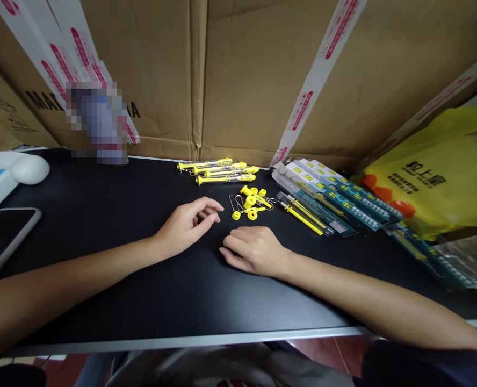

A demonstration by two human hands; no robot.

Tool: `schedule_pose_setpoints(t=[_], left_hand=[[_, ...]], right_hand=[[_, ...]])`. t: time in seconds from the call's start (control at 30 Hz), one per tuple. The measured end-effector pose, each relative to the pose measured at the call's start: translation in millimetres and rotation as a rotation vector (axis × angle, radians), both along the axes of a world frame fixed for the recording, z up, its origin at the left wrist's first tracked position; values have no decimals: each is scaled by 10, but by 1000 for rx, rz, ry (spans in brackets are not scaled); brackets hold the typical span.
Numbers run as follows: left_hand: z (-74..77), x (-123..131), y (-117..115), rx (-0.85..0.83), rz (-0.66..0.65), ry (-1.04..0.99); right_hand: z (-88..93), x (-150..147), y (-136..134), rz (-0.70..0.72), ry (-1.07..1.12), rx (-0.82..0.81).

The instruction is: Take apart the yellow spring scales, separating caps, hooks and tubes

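- Left hand (190,223): loosely curled, gap visible between thumb and fingers.
- Right hand (258,251): near the left, apart from it; fingers folded, cannot tell whether clamped on anything.
- Yellow parts (250,201): loose pile on bench (150,301), just beyond both hands.
- Tubes (221,172): grouped behind pile.

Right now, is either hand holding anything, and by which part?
Left hand: nothing visible in it. Right hand: curled, palm hidden, so I cannot tell.
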State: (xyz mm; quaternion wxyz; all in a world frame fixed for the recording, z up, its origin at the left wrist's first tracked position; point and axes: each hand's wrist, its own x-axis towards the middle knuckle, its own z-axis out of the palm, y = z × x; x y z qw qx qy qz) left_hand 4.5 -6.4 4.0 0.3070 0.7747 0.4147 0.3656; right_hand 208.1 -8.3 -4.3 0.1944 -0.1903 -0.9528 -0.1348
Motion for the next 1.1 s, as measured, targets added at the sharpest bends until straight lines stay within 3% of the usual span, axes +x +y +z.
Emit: schedule_pose_setpoints(t=[0.13,0.27,0.4,0.53,0.73,0.93,1.03,1.1], left_hand=[[210,68,182,267,-71,327],[378,283,619,607,-40,699],[320,529,1054,674,54,901],[193,633,1256,614,82,917],[125,554,1214,553,79,939],[338,286,860,563,117,844],[502,138,637,571,128,744],[570,74,512,587,125,672]], right_hand=[[13,15,16,15,5,-7],[2,28,13,14,0,-13],[-13,39,19,20,2,3],[-16,49,28,32,-2,-6],[-15,59,48,57,44,-129],[64,28,24,185,336,-700],[118,-201,8,227,481,-981],[129,-453,-4,264,501,-1056]])
